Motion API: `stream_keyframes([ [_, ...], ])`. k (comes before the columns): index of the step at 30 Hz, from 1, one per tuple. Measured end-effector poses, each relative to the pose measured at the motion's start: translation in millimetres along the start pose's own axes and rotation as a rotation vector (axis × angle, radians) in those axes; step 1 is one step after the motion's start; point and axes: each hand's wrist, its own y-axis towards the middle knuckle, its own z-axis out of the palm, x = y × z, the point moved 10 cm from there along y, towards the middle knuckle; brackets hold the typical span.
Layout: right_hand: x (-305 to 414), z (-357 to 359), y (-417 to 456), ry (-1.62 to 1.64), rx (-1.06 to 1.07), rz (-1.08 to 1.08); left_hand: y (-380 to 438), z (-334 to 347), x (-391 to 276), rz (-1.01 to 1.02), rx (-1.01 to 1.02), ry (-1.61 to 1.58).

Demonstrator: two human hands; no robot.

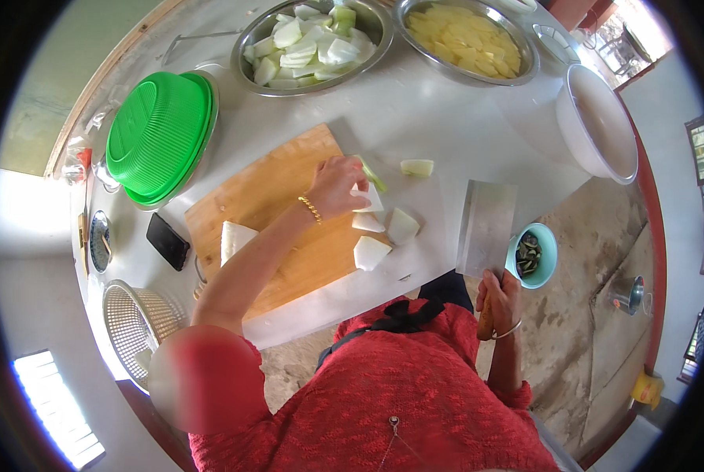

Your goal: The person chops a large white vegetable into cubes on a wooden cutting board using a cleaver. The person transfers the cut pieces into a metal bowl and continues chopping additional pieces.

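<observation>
My right hand [501,297] grips a cleaver [486,227] by its wooden handle, off the table's near edge, with the broad blade upright. My left hand [339,187] is at the right end of a wooden cutting board [275,189], fingers and thumb around a white melon piece [372,199] that they partly hide. A strip of green rind [372,174] lies beside the fingertips. Closer to me are more cut pieces, among them a pale chunk [372,252] on the board's edge and another chunk [403,227] on the table. A larger melon wedge [237,239] sits behind my left forearm.
Steel bowls of melon chunks [310,50] and sliced yellow potato [467,41] stand at the back. A green basket [157,135], phone [167,241] and woven basket [136,318] are left. A white basin [597,124] sits right; below is a turquoise bucket [545,259] with dark scraps.
</observation>
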Motion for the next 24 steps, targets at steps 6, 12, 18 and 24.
stream_keyframes([
  [6,2,-7,-4,0.023,-0.067,0.005,-5,1,-3,-0.031,-0.196,-0.021],
  [12,-6,-13,-4,0.018,-0.104,0.045,32,-128,73,-0.375,-0.706,-0.620],
  [18,-5,-12,-6,0.014,-0.095,0.029,55,-179,22,-0.064,-0.823,0.367],
  [24,-12,-14,-8,0.030,-0.104,0.064,-4,13,-39,0.055,0.145,0.239],
])
